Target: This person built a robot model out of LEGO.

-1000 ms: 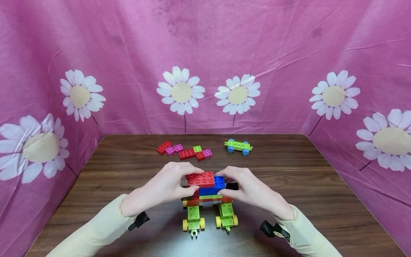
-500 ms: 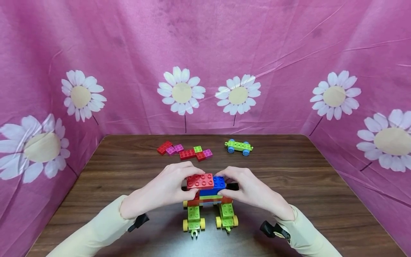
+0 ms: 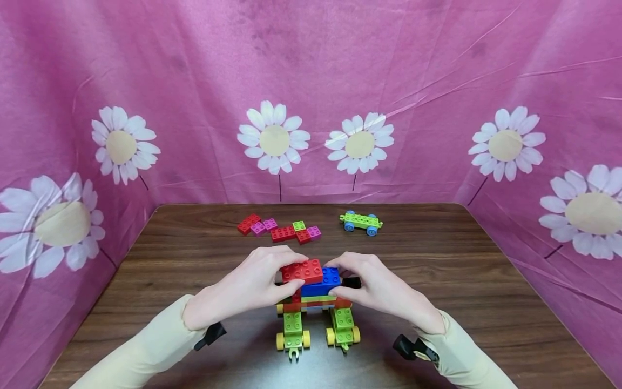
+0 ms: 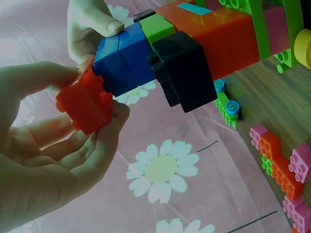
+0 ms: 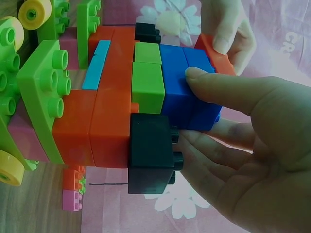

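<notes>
Red glossy plastic forms the rectangular studded brick topping a toy-brick build that stands centrally on the dark wood-grain worktop, as I watch from a distance. The red brick overhangs to the left and looks slightly askew against the blue studded plastic bricks below; I cannot tell whether it is fully pressed on.

By my judgement much is done: lime-green bricks, black bricks and red bricks are joined above lime-green bases with yellow wheels. Seating the top brick seems left to do. Towards the far edge lie loose red, pink and lime bricks and a lime-green chassis on blue wheels.

Cream-sleeved forearms reach in from the near corners. The left hand's grip pinches the red brick, thumb on the near side; the right hand's grip pinches the blue bricks, likewise thumb nearest.
</notes>
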Tool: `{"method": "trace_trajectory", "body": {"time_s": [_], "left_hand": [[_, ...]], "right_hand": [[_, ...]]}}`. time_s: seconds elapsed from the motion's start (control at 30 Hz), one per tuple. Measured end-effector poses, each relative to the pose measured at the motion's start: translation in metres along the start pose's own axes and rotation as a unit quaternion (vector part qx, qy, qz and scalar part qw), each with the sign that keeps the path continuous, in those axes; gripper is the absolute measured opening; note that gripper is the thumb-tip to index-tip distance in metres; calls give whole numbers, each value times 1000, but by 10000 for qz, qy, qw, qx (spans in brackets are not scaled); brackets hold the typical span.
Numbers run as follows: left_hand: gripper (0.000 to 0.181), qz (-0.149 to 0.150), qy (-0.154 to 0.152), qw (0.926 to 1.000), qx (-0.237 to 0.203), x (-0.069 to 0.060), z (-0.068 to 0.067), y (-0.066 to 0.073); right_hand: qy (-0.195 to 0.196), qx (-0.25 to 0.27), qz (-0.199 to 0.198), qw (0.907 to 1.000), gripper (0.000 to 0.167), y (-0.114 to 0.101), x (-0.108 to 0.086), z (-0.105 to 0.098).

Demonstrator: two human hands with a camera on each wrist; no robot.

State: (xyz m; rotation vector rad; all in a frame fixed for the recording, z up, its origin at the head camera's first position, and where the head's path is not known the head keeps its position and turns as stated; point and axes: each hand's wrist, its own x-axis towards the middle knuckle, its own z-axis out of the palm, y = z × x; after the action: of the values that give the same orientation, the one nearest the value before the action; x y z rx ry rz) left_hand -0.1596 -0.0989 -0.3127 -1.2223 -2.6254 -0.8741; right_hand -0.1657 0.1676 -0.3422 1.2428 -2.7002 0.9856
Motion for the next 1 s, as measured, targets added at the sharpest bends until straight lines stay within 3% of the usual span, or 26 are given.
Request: {"method": "trace_trajectory", "body": {"time_s": [0.57, 1.0], "left_hand": [[34, 224, -318, 9980, 504, 4, -4, 10], [31, 275, -189, 9959, 842, 2, -5, 14]], "right_hand": [[130, -91, -96, 9998, 37, -1, -1, 4], [152, -102, -103, 9998, 37, -2, 0, 3]]}}
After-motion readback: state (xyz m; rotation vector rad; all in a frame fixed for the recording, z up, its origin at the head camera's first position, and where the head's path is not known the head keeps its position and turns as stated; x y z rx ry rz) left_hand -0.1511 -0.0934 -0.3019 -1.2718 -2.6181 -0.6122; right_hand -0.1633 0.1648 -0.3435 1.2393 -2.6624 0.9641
